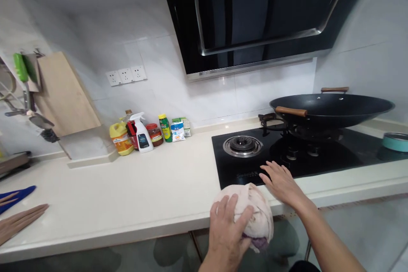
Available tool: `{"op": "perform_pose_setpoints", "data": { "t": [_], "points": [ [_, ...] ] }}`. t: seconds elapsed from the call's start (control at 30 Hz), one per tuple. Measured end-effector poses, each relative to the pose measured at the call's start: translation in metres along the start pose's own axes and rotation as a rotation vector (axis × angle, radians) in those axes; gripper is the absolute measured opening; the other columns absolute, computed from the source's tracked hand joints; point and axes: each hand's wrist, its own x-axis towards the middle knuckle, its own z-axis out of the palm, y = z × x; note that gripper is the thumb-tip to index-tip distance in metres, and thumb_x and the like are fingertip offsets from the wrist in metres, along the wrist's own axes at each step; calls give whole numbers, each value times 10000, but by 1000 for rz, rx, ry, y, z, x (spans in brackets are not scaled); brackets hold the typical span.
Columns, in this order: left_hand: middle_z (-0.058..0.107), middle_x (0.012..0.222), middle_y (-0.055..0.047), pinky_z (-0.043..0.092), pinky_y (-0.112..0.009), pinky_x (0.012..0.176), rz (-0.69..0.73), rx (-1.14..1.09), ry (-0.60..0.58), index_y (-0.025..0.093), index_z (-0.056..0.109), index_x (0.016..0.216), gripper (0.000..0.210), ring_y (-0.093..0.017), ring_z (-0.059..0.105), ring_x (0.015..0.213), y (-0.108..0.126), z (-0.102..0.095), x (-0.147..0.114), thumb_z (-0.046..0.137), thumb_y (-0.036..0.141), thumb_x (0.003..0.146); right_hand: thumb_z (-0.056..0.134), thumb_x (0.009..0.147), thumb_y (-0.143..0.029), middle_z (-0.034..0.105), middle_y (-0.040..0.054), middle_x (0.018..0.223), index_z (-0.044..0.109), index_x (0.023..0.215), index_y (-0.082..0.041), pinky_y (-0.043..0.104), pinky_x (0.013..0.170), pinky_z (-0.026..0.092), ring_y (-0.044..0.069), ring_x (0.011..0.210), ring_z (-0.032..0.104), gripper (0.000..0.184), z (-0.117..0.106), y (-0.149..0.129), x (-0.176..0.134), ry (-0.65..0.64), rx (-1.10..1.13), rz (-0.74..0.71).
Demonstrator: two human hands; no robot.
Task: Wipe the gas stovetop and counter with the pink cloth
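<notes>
Bunched in my left hand [227,231] is a pale pinkish cloth [251,208] with a purple patch at its lower edge. It hangs over the front edge of the counter by the corner of the black gas hob [274,162]. My right hand [280,180] lies palm down at the hob's front edge with its fingers spread, holding nothing. The left burner [242,146] is behind both hands and has no pan on it. A large black wok [334,108] with wooden handles sits at the hob's right side, above two knobs.
At the far left, another person's hands [25,219] rest on the counter [134,195], one on a blue cloth [19,199]. Bottles and packets, including a white spray bottle [143,136], line the wall. The range hood [255,12] hangs overhead. A teal round container [395,141] is at right.
</notes>
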Motion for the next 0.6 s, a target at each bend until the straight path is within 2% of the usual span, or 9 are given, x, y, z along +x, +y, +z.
{"op": "perform_pose_setpoints", "data": {
  "t": [0.1,0.27,0.4,0.47,0.6],
  "points": [
    [529,1429,-96,404,-530,1039,-53,-8,52,371,598,1324,676,-353,516,1252,-17,-22,-7,814,308,687,301,1000,-466,480,122,1519,595,1358,-184,521,1194,230,305,1449,361,542,-1,0,0,8,5,0],
    [555,1388,-118,408,-506,1058,-72,90,50,323,577,1333,667,-340,536,1255,-61,-55,-32,740,182,702,303,997,-472,481,123,1519,595,1363,-183,528,1194,232,313,1454,351,551,0,0,0,1,21,1],
    [568,1381,-132,419,-485,1038,-100,221,3,304,534,1361,646,-336,559,1244,-108,-79,-64,704,264,739,305,995,-464,481,123,1519,595,1362,-181,529,1196,226,312,1454,352,546,1,0,0,11,28,-1],
    [582,1364,-138,424,-484,1022,-148,279,16,296,524,1361,636,-339,573,1225,-127,-89,-79,693,318,748,303,995,-462,484,122,1517,596,1360,-185,528,1196,225,310,1450,361,544,1,-1,0,15,23,-1],
    [597,1329,-152,410,-498,1016,-227,338,66,276,544,1318,579,-351,583,1202,-143,-99,-97,675,406,769,293,994,-466,478,122,1521,587,1375,-181,522,1195,233,310,1455,353,560,-1,-1,-1,-4,-5,0]
  ]
}}
